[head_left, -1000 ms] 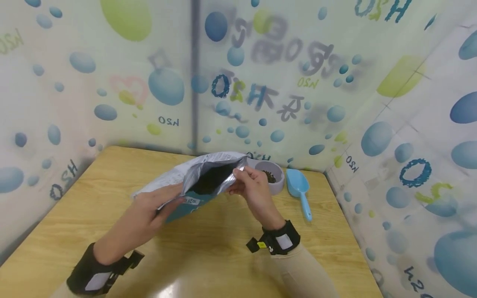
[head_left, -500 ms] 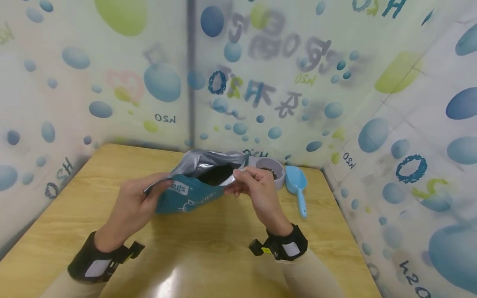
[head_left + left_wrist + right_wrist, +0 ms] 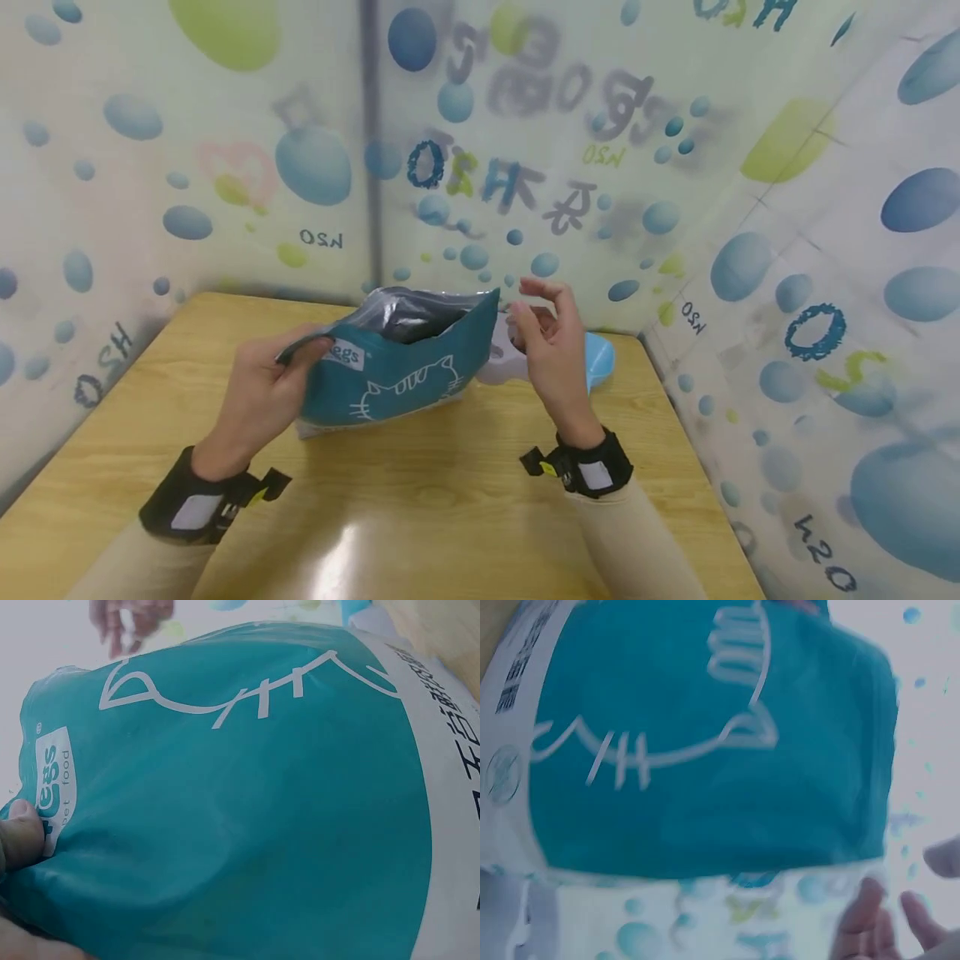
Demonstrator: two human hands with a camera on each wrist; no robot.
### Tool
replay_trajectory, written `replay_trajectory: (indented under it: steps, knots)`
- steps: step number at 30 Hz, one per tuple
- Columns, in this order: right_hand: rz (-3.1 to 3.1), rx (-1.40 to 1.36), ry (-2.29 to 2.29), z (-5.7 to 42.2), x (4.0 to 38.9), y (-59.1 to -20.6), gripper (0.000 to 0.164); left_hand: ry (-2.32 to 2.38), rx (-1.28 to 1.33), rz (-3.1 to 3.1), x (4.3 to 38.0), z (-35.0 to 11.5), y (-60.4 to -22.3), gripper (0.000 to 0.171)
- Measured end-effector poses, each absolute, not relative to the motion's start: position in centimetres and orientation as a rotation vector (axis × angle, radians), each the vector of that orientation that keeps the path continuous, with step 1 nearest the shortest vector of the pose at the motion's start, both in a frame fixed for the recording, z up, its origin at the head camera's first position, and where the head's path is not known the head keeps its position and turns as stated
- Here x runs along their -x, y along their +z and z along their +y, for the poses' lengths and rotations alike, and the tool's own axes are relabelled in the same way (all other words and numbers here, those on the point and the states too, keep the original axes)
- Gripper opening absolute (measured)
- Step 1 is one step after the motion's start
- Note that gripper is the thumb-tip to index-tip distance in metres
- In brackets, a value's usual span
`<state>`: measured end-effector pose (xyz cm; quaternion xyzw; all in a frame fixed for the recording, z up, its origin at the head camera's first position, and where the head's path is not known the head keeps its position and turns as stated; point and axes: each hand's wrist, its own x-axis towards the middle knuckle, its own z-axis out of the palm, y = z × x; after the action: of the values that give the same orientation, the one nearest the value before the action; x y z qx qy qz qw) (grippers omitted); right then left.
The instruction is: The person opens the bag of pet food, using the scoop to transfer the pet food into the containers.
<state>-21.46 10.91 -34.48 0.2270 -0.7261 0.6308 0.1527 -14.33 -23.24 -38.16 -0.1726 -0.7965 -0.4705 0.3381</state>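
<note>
A teal pet food bag (image 3: pixel 397 379) with a white cat drawing and silver lining stands on the table, its top gaping. My left hand (image 3: pixel 262 383) pinches the left side of its rim, thumb on the printed front, as the thumb (image 3: pixel 21 834) in the left wrist view shows. Just off the bag's right top corner, my right hand (image 3: pixel 557 358) is raised with loosely bent fingers, holding nothing. The right wrist view has its fingers (image 3: pixel 861 919) apart from the bag. What lies deep inside the bag is hidden.
A grey double bowl (image 3: pixel 504 364) stands behind the bag's right side, partly covered by bag and hand. A light blue scoop (image 3: pixel 600 358) lies right of it, its handle hidden behind my right hand. Patterned walls (image 3: pixel 442 233) enclose the wooden table (image 3: pixel 427 500).
My right hand has let go of the bag's rim and risen to the right. The bag has turned upright, its teal front now facing me. The left hand keeps its grip.
</note>
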Motion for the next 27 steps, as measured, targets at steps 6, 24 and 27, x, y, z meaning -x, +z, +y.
replay_trajectory:
  steps: [6, 24, 27]
  knots:
    - [-2.288, -0.753, 1.756, 11.1, 24.1, -35.8, 0.051, -1.234, 0.442, -2.115, 14.7, -23.8, -37.9, 0.022]
    - [-2.093, -0.577, 1.701, 9.8, 23.8, -36.9, 0.014, -1.304, 0.3, -2.172, 16.0, -24.2, -37.7, 0.021]
    - [-2.057, -0.566, 1.688, 10.4, 23.3, -36.9, 0.012, -1.321, 0.306, -2.181, 16.5, -23.9, -37.4, 0.02]
